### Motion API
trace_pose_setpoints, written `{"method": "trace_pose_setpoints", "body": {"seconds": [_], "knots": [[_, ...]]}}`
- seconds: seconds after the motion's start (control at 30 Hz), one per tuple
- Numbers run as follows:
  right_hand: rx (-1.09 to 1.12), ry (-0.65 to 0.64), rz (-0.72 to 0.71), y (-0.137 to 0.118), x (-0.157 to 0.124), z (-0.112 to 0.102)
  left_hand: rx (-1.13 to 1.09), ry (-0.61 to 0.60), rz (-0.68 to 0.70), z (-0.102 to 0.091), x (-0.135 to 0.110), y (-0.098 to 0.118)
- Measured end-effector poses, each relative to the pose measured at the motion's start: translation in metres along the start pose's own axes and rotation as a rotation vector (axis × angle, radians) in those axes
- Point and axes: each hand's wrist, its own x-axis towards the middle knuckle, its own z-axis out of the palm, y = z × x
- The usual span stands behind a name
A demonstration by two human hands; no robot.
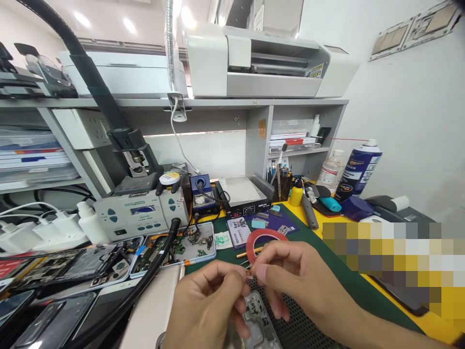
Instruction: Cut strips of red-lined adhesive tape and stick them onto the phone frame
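our left hand [208, 305] and right hand [300, 277] are closed narrow, fingertips nearly meeting at a small orange strip [249, 273] pinched between them. the strip is above a grey frame [258, 322] that the left hand partly hides. near them we see a black mat [305, 322], and red tape [251, 242] beyond our right hand.

Left hand [210, 303] and right hand [298, 276] above a phone frame [256, 317], a small part [249, 274] between them
Behind them lie a tape roll [251, 246] and, farther back, a hot plate [241, 191]; left, a parts tray [215, 238]; back right, a spray can [359, 167]; a machine [207, 63] on the shelf [127, 103].
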Motion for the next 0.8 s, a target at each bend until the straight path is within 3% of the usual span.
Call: {"method": "trace_pose_setpoints", "body": {"seconds": [0.43,0.8], "knots": [[-0.002,-0.005,0.002,0.0005,0.0004,-0.0009,-0.038,-0.069,-0.028,-0.0041,0.0022,-0.0012],[0.043,-0.002,-0.002,0.0015,0.0020,-0.0020,-0.013,-0.034,-0.014,-0.0016,0.0002,0.0011]]}}
